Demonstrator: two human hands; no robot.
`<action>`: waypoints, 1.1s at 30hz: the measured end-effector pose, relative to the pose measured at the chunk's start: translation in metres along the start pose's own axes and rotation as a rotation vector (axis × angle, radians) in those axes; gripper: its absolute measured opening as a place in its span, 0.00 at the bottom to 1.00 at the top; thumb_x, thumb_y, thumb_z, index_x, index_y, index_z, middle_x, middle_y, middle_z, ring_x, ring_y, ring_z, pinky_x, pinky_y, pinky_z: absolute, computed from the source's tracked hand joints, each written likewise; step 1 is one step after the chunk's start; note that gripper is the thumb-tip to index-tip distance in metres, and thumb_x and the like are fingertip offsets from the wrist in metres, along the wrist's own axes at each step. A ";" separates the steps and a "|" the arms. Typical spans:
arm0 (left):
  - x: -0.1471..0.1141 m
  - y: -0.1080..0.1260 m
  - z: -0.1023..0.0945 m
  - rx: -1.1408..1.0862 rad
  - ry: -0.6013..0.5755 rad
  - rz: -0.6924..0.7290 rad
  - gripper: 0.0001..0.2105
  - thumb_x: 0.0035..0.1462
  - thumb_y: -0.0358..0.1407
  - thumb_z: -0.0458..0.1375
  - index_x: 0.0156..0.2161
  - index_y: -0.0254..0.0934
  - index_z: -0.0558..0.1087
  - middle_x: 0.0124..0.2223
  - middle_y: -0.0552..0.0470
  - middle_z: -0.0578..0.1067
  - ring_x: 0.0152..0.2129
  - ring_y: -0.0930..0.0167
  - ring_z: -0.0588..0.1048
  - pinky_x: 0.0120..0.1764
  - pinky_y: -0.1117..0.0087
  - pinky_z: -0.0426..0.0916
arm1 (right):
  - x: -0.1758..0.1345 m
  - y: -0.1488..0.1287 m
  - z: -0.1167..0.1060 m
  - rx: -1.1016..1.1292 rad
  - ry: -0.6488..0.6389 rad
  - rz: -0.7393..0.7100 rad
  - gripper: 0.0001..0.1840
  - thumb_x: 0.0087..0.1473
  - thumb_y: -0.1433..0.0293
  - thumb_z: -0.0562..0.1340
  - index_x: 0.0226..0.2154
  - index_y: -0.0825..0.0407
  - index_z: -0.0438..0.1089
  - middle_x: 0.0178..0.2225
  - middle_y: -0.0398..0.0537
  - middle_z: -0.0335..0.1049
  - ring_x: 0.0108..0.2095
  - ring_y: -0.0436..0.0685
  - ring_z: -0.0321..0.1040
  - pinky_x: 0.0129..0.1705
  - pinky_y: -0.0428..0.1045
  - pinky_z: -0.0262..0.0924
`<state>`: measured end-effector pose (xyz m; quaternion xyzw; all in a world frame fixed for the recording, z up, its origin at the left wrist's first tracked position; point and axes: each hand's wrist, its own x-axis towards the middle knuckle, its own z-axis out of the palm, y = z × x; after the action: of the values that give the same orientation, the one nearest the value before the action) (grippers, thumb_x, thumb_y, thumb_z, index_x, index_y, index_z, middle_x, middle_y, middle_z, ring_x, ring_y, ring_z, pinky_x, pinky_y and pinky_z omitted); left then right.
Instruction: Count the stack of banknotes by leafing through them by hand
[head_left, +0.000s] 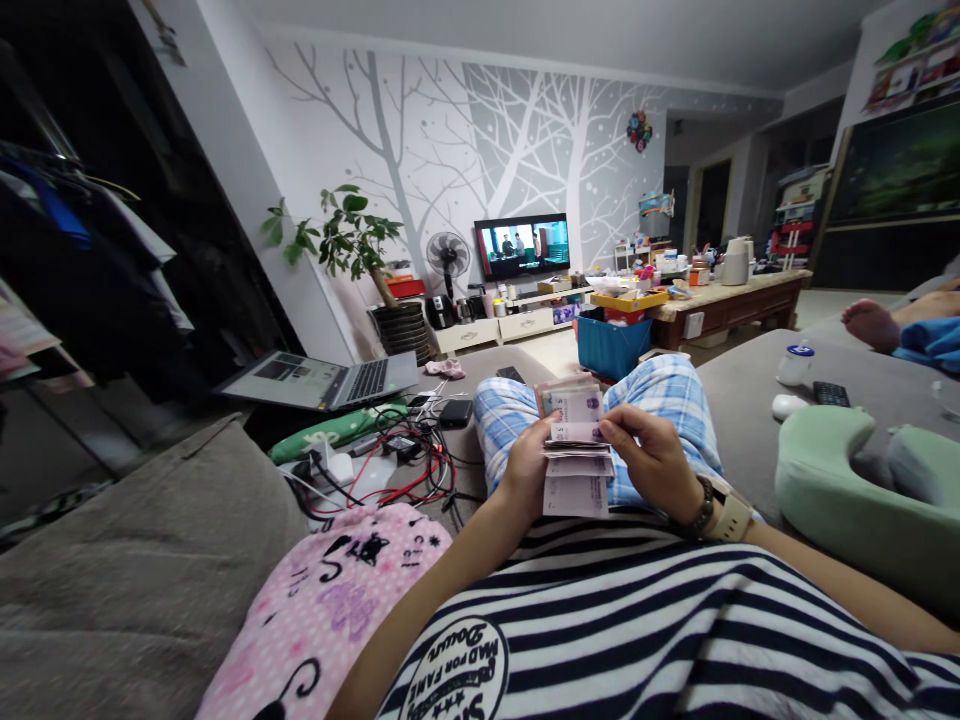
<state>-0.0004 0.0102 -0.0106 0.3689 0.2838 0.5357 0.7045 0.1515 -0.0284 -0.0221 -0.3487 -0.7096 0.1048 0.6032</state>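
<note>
A stack of pale purple banknotes (576,495) is held over my lap, some notes upright and others folded down toward me. My left hand (529,465) grips the stack at its left side, thumb across the notes. On the right, the thumb and fingers of my right hand (649,458) pinch the edge of one of the notes. A bracelet and a pale-strapped watch (727,515) sit on my right wrist. Behind the stack lie my knees in blue checked trousers (667,395).
Left of me are tangled cables (435,465), an open laptop (322,380) and a pink cloth (337,610). A green neck pillow (832,480), a lidded cup (795,364) and a remote (831,394) lie to the right. Another person's foot (870,325) rests on the far sofa.
</note>
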 end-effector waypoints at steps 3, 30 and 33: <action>0.000 0.001 0.001 -0.009 0.002 -0.007 0.12 0.47 0.36 0.64 0.38 0.33 0.77 0.25 0.51 0.78 0.29 0.63 0.79 0.34 0.66 0.73 | 0.000 0.000 0.000 -0.001 -0.002 0.001 0.13 0.61 0.64 0.56 0.27 0.52 0.65 0.21 0.40 0.60 0.24 0.49 0.55 0.28 0.46 0.51; -0.003 0.006 0.005 0.029 -0.022 0.009 0.08 0.45 0.34 0.63 0.32 0.32 0.77 0.30 0.47 0.80 0.37 0.60 0.78 0.39 0.65 0.73 | 0.001 -0.004 -0.004 0.019 -0.060 -0.025 0.15 0.62 0.63 0.55 0.26 0.52 0.67 0.22 0.42 0.64 0.25 0.51 0.59 0.28 0.47 0.54; 0.003 0.003 0.004 0.030 0.024 0.084 0.04 0.45 0.32 0.63 0.29 0.33 0.76 0.29 0.48 0.80 0.39 0.61 0.78 0.41 0.66 0.72 | 0.000 -0.006 -0.006 0.073 -0.134 -0.056 0.17 0.63 0.63 0.53 0.28 0.52 0.70 0.24 0.44 0.67 0.25 0.51 0.61 0.29 0.47 0.55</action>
<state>0.0015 0.0126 -0.0063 0.3845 0.2845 0.5651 0.6722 0.1554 -0.0340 -0.0170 -0.2988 -0.7535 0.1369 0.5693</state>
